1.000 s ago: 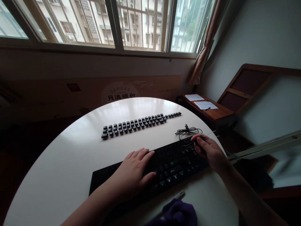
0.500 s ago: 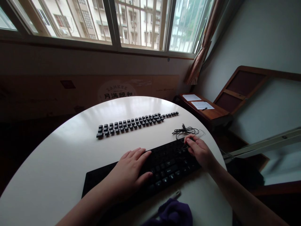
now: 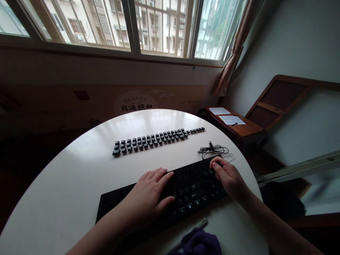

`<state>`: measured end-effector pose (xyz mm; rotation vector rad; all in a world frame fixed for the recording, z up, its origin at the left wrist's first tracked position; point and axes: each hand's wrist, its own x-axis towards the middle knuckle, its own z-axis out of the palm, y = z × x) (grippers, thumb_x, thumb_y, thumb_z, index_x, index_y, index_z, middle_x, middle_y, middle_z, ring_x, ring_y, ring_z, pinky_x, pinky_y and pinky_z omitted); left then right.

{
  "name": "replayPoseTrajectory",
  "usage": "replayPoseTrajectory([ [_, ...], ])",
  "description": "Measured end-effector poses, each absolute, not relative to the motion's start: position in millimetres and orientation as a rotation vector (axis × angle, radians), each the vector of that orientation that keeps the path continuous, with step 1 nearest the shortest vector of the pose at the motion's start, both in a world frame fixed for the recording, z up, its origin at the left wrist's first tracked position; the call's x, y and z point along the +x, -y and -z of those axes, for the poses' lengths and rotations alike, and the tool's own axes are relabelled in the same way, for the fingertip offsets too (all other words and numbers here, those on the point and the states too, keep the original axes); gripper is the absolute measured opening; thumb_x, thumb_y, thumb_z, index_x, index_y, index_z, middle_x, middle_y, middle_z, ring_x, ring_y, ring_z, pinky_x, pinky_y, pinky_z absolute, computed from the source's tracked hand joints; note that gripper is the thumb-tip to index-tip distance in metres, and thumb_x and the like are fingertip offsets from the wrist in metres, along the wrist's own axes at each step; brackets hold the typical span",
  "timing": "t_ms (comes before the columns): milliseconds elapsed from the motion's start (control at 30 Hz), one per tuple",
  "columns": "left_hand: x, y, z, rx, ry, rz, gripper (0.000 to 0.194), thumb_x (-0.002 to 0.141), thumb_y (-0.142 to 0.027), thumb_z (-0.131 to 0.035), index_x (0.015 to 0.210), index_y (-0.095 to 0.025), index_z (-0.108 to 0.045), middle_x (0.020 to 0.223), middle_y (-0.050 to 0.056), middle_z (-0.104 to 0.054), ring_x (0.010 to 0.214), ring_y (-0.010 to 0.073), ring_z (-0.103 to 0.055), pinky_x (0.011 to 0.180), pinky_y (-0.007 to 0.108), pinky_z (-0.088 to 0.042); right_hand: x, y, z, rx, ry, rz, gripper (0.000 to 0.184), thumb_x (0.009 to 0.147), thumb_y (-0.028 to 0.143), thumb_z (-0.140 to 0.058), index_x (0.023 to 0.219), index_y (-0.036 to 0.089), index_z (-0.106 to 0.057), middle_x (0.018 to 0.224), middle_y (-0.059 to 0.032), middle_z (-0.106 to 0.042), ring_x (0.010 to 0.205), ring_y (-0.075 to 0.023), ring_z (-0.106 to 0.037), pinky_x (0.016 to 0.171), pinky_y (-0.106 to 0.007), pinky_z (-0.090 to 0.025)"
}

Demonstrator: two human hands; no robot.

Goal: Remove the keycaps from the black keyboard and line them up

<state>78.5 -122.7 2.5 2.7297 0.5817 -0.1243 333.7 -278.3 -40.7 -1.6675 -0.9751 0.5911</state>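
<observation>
A black keyboard lies at a slant on the white round table, with part of its keys off and bare sockets along its far side. My left hand rests flat across its middle, fingers stretched out and pressing on it. At the keyboard's far right corner my right hand is closed in a pinch around a wire keycap puller, whose thin wire loop sticks out past the fingers. Its other end, over the keys, is mostly hidden. Removed keycaps stand in rows beyond the keyboard.
A coiled black cable lies behind the keyboard's right end. Near the front edge of the white table are a purple cloth and a light-coloured stick-like tool. Papers and a pen sit on a low wooden table beyond.
The whole view has shifted slightly, so everything appears a little further right. My right hand has turned a little at the keyboard's corner; my left hand stays in place.
</observation>
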Motion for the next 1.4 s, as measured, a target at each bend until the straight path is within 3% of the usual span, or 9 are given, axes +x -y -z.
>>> replayPoseTrajectory([
  [200, 79, 121, -1, 2.74, -0.566, 0.119, 0.067, 0.092, -0.056, -0.051, 0.151, -0.025, -0.04, 0.157, 0.009, -0.04, 0.144, 0.0336, -0.034, 0.118, 0.054, -0.027, 326, 285, 40, -1.735, 1.119, -0.45, 0.025, 0.099, 0.041, -0.045, 0.088, 0.021, -0.056, 0.051, 0.0074, -0.031, 0.043, -0.0103, -0.027, 0.042, -0.024, -0.016],
  [500, 79, 122, -1, 2.732, -0.57, 0.117, 0.066, 0.092, -0.054, -0.052, 0.151, -0.026, -0.04, 0.157, 0.009, -0.039, 0.144, 0.0338, -0.034, 0.118, 0.055, -0.028, 330, 283, 47, -1.498, 0.844, -0.571, 0.025, 0.097, 0.043, -0.051, 0.088, 0.021, -0.054, 0.051, 0.0095, -0.028, 0.043, -0.0079, -0.023, 0.041, -0.021, -0.013],
  [700, 77, 122, -2, 2.741, -0.569, 0.083, 0.065, 0.092, -0.053, -0.054, 0.149, -0.026, -0.043, 0.156, 0.009, -0.041, 0.143, 0.0339, -0.036, 0.117, 0.055, -0.03, 335, 278, 44, -1.353, 0.634, -0.526, 0.023, 0.094, 0.042, -0.056, 0.087, 0.021, -0.054, 0.053, 0.0098, -0.029, 0.043, -0.0062, -0.026, 0.04, -0.017, -0.018],
  [900, 80, 130, -5, 2.84, -0.601, 0.009, 0.065, 0.09, -0.047, -0.058, 0.149, -0.022, -0.043, 0.153, 0.014, -0.044, 0.14, 0.0356, -0.041, 0.112, 0.055, -0.036, 320, 287, 38, -1.381, 0.937, -0.324, 0.014, 0.098, 0.03, -0.05, 0.09, 0.022, -0.058, 0.06, 0.0055, -0.045, 0.047, -0.0082, -0.042, 0.043, -0.017, -0.032],
  [1000, 81, 145, -17, 2.902, -0.594, -0.252, 0.054, 0.089, -0.041, -0.062, 0.138, -0.02, -0.054, 0.145, 0.014, -0.054, 0.133, 0.0369, -0.049, 0.106, 0.056, -0.043, 303, 297, 27, -1.353, 1.278, -0.253, 0.014, 0.097, 0.019, -0.048, 0.097, 0.024, -0.06, 0.062, 0.0037, -0.055, 0.051, -0.0107, -0.052, 0.048, -0.02, -0.04],
  [1133, 79, 162, -32, 2.816, -0.462, -0.384, 0.041, 0.089, -0.044, -0.059, 0.121, -0.018, -0.06, 0.121, 0.013, -0.067, 0.103, 0.0302, -0.065, 0.083, 0.046, -0.056, 277, 306, 11, -1.195, 1.775, -0.051, 0.019, 0.092, 0.01, -0.05, 0.101, 0.022, -0.062, 0.072, 0.0003, -0.064, 0.057, -0.0121, -0.057, 0.055, -0.024, -0.045],
  [1300, 80, 164, -31, 2.786, -0.253, -0.394, 0.014, 0.091, -0.031, -0.054, 0.092, -0.019, -0.06, 0.095, 0.008, -0.068, 0.082, 0.0225, -0.064, 0.068, 0.035, -0.052, 261, 308, 6, -1.133, 1.969, -0.049, 0.01, 0.093, 0.023, -0.058, 0.1, 0.024, -0.065, 0.069, 0.0008, -0.062, 0.054, -0.012, -0.055, 0.051, -0.022, -0.044],
  [1400, 82, 164, -29, 2.78, -0.211, -0.38, 0.014, 0.09, -0.025, -0.049, 0.078, -0.02, -0.054, 0.082, 0.005, -0.064, 0.073, 0.0192, -0.059, 0.062, 0.031, -0.047, 260, 310, 6, -1.153, 2.002, -0.028, 0.011, 0.095, 0.025, -0.055, 0.098, 0.026, -0.066, 0.068, 0.0007, -0.061, 0.053, -0.0124, -0.054, 0.052, -0.024, -0.043],
])
